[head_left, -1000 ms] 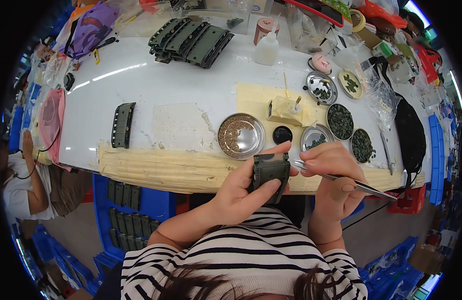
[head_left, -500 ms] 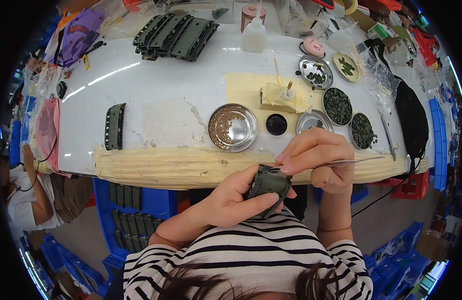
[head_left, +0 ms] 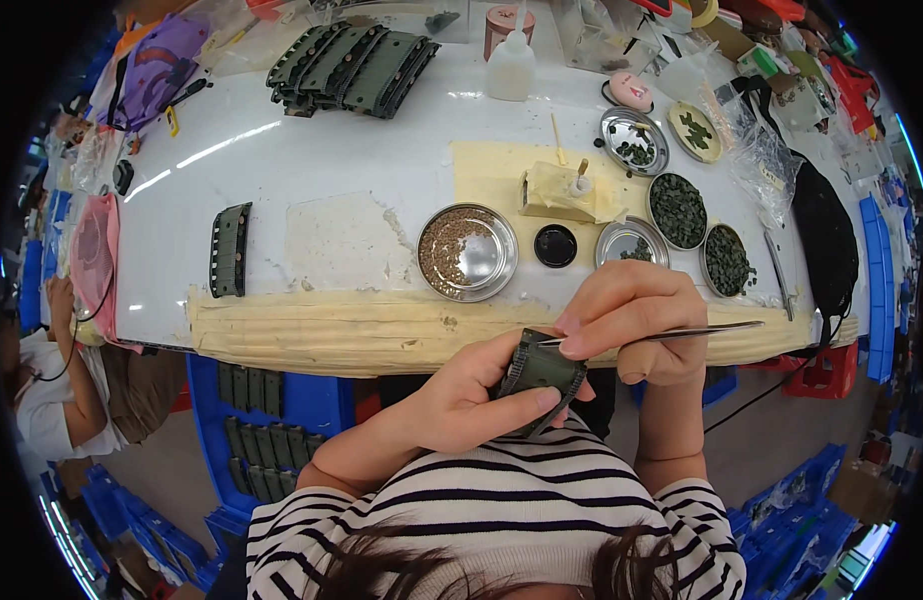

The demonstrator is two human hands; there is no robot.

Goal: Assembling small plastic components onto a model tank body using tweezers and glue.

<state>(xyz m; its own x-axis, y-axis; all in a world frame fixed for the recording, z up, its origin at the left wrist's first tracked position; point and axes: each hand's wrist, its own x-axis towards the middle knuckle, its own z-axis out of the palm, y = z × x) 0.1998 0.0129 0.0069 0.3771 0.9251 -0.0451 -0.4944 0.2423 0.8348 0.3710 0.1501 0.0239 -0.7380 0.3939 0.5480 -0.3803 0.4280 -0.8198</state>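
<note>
White worktop [head_left: 332, 160] spans my head view, its front edge padded with layered yellow tape [head_left: 312, 325]. Below it at left, a blue crate [head_left: 207, 440] contains rows of green segments [head_left: 272, 440].

Workpiece: one green curved piece [head_left: 549, 374], held tilted in front of the tape edge, near the striped shirt [head_left: 502, 510]. I observe the left hand [head_left: 462, 405] closed around it, thumb pressed on its face, fingers behind. Tool: metal tweezers [head_left: 697, 330], pinched between thumb and fingers of the right hand [head_left: 647, 310]. Their tips are at the upper edge of the piece; I cannot tell whether they grip anything.

Beyond the hands, a shallow tin [head_left: 494, 265] holds brown granules [head_left: 442, 255]; a black round cup [head_left: 556, 246] is just beside it. Toward the right are two tins of dark green chips [head_left: 678, 212]. At far left, a stack of green pieces [head_left: 357, 70] lies behind a single upright-lying segment [head_left: 232, 250].
</note>
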